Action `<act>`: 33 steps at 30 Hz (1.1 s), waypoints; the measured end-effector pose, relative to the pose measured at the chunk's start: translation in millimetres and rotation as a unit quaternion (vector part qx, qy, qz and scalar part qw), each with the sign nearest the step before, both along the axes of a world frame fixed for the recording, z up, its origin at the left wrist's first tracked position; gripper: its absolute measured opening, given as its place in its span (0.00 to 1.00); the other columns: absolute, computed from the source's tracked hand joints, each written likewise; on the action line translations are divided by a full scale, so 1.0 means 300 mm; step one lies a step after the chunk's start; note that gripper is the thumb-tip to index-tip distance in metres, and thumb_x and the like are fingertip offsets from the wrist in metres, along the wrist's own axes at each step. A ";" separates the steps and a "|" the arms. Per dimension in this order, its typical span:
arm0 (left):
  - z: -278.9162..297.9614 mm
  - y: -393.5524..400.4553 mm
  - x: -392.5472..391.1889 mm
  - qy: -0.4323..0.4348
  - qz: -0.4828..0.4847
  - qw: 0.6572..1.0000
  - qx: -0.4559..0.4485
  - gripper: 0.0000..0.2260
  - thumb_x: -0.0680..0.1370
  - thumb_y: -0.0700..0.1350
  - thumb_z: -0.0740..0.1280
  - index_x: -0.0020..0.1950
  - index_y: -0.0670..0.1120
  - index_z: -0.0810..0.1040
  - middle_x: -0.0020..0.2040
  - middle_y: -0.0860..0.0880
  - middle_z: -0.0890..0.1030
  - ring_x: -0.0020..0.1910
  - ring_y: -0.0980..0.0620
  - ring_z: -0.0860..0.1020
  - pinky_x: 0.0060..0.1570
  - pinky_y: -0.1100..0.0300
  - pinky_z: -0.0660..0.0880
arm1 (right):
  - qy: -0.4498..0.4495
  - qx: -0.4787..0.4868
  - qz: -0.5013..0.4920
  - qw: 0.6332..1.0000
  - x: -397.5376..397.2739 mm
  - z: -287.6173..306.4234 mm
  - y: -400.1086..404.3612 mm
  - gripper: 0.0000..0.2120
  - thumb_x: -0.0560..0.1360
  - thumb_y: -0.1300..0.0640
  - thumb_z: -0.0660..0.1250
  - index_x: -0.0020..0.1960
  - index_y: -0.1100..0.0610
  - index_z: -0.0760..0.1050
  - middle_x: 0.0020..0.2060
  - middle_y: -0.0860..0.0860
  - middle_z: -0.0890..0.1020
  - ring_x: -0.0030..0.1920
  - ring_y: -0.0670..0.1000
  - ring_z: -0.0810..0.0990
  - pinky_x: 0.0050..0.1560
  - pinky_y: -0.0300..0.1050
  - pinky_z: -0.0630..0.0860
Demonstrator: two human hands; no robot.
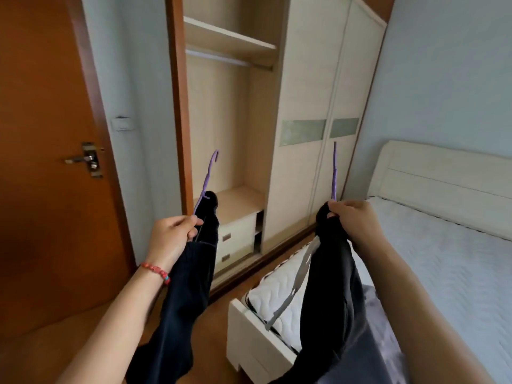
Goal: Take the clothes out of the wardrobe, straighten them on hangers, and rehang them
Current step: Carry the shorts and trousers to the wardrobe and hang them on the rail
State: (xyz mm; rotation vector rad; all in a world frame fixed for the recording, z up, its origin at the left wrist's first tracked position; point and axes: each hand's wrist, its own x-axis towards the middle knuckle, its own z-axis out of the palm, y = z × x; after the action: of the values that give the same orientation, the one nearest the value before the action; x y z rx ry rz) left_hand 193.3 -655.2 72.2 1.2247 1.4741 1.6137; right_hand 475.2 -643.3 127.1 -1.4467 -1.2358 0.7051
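Holding now: we carry 2 dark garments, 1 per hand, each on a purple hanger, and we face the open wardrobe bay.
Left hand [173, 234]: our fingers curl round the neck of the left hanger [206, 177], pinching it just below the hook; a red bracelet [156, 271] sits on this wrist.
Left garment [180, 295]: it hangs straight down from our grip, its long axis vertical, the hanger stem leaning up and to the right.
Rail [227, 60]: it runs across the top of the bay, under the shelf [230, 40], well above both hooks and up-left of the right one.
Right garment [329, 286]: it drapes down over the corner of the bed [443, 261], with a pale strip down its front.
Right hand [350, 217]: our fingers clench the fabric and the base of the right hanger [334, 173], whose stem stands nearly upright.
Nearer hand: we judge the left one closer to the bay, so its hook likely goes up first.
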 end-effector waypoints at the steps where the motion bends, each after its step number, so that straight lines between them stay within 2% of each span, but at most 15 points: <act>1: 0.006 0.039 -0.020 0.003 0.009 1.000 -0.001 0.10 0.78 0.40 0.62 0.40 0.39 0.80 0.16 0.55 0.70 0.20 0.60 0.67 0.28 0.65 0.64 | 0.002 0.005 0.007 1.000 -0.014 0.005 0.052 0.14 0.74 0.59 0.65 0.33 0.66 0.73 0.30 0.58 0.73 0.33 0.55 0.71 0.40 0.46 0.68; 4: 0.019 0.160 -0.065 0.013 0.041 0.999 0.006 0.11 0.78 0.40 0.62 0.40 0.39 0.80 0.18 0.54 0.71 0.26 0.54 0.69 0.29 0.67 0.66 | 0.005 0.018 0.032 0.999 -0.051 0.027 0.211 0.11 0.74 0.58 0.65 0.36 0.63 0.73 0.33 0.58 0.68 0.36 0.54 0.67 0.40 0.44 0.66; 6: 0.038 0.248 -0.090 0.017 0.060 0.998 0.010 0.11 0.78 0.40 0.61 0.41 0.38 0.80 0.23 0.51 0.72 0.28 0.52 0.69 0.26 0.71 0.67 | 0.012 0.020 0.050 0.998 -0.075 0.056 0.321 0.09 0.74 0.58 0.64 0.38 0.61 0.71 0.35 0.58 0.66 0.37 0.54 0.65 0.38 0.42 0.66; 8: 0.061 0.338 -0.111 0.020 0.068 0.997 0.008 0.10 0.78 0.41 0.61 0.43 0.38 0.80 0.27 0.47 0.72 0.29 0.52 0.70 0.26 0.70 0.67 | 0.014 0.014 0.062 0.998 -0.095 0.080 0.429 0.13 0.74 0.57 0.64 0.37 0.67 0.73 0.35 0.58 0.67 0.37 0.55 0.66 0.40 0.43 0.67; 10: 0.084 0.431 -0.133 0.009 0.070 0.997 0.009 0.11 0.78 0.41 0.61 0.44 0.37 0.80 0.28 0.47 0.72 0.30 0.51 0.70 0.31 0.63 0.67 | 0.021 0.012 0.075 0.997 -0.112 0.104 0.536 0.20 0.75 0.56 0.64 0.43 0.77 0.72 0.36 0.58 0.70 0.38 0.55 0.68 0.42 0.46 0.68; 12: 0.103 0.522 -0.156 -0.005 0.074 0.997 0.007 0.11 0.78 0.41 0.62 0.44 0.37 0.81 0.24 0.50 0.73 0.29 0.51 0.70 0.32 0.61 0.66 | 0.024 0.018 0.082 0.996 -0.134 0.129 0.631 0.19 0.74 0.57 0.64 0.42 0.77 0.71 0.36 0.58 0.69 0.38 0.55 0.68 0.41 0.46 0.67; 15: 0.124 0.645 -0.186 -0.007 0.077 0.997 0.012 0.10 0.77 0.42 0.62 0.42 0.40 0.81 0.18 0.54 0.72 0.26 0.54 0.70 0.27 0.65 0.66 | 0.027 0.036 0.083 0.996 -0.173 0.157 0.764 0.20 0.74 0.58 0.64 0.43 0.78 0.70 0.36 0.57 0.69 0.37 0.55 0.68 0.41 0.47 0.67; 18: 0.146 0.780 -0.215 -0.004 0.057 0.998 0.024 0.10 0.78 0.41 0.62 0.41 0.41 0.81 0.22 0.52 0.72 0.21 0.59 0.68 0.22 0.71 0.64 | 0.021 0.060 0.073 0.995 -0.220 0.173 0.892 0.21 0.73 0.57 0.64 0.44 0.79 0.69 0.34 0.58 0.69 0.36 0.55 0.68 0.42 0.47 0.69; 20: 0.157 0.887 -0.241 -0.016 0.038 0.999 0.025 0.11 0.78 0.41 0.62 0.39 0.41 0.81 0.21 0.53 0.71 0.19 0.60 0.67 0.22 0.71 0.64 | 0.014 0.072 0.059 0.996 -0.253 0.178 0.972 0.21 0.73 0.58 0.63 0.45 0.79 0.69 0.32 0.62 0.68 0.36 0.55 0.68 0.43 0.47 0.70; 21: 0.160 0.942 -0.254 -0.021 0.024 0.999 0.024 0.11 0.78 0.41 0.62 0.39 0.41 0.81 0.20 0.54 0.71 0.19 0.60 0.67 0.23 0.70 0.64 | 0.010 0.079 0.050 0.996 -0.270 0.177 1.011 0.20 0.74 0.59 0.63 0.45 0.79 0.69 0.32 0.67 0.68 0.36 0.55 0.69 0.43 0.47 0.71; 23: 0.167 1.057 -0.280 -0.026 -0.008 0.999 0.029 0.11 0.78 0.41 0.62 0.39 0.40 0.81 0.18 0.55 0.71 0.19 0.60 0.68 0.23 0.71 0.65 | 0.005 0.087 0.027 0.996 -0.305 0.171 1.087 0.18 0.74 0.59 0.63 0.46 0.78 0.71 0.36 0.74 0.71 0.36 0.55 0.71 0.43 0.47 0.70; 27: 0.193 1.264 -0.318 -0.011 -0.065 0.997 0.037 0.12 0.78 0.41 0.62 0.37 0.42 0.80 0.18 0.54 0.72 0.21 0.60 0.68 0.26 0.69 0.65 | 0.005 0.083 -0.002 0.996 -0.370 0.165 1.234 0.16 0.74 0.59 0.63 0.43 0.75 0.74 0.33 0.60 0.75 0.35 0.55 0.73 0.41 0.45 0.70; 30: 0.216 1.405 -0.334 0.004 -0.100 0.994 0.036 0.12 0.78 0.42 0.61 0.37 0.43 0.80 0.18 0.54 0.72 0.21 0.61 0.68 0.26 0.68 0.64 | 0.009 0.077 -0.012 0.997 -0.411 0.174 1.326 0.12 0.75 0.61 0.62 0.42 0.70 0.77 0.32 0.57 0.76 0.31 0.50 0.73 0.34 0.40 0.71; 33: 0.240 1.538 -0.340 -0.003 -0.134 0.990 0.036 0.12 0.78 0.41 0.61 0.38 0.41 0.80 0.18 0.54 0.71 0.19 0.61 0.68 0.22 0.72 0.63 | 0.006 0.074 -0.017 0.997 -0.435 0.172 1.413 0.12 0.76 0.60 0.63 0.36 0.63 0.76 0.30 0.55 0.76 0.28 0.47 0.73 0.30 0.36 0.70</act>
State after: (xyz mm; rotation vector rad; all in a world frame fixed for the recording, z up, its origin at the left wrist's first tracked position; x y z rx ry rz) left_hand 91.4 -193.7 144.4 1.3928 1.1968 1.4972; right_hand 344.8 -219.3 178.6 -1.3361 -1.2246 0.5851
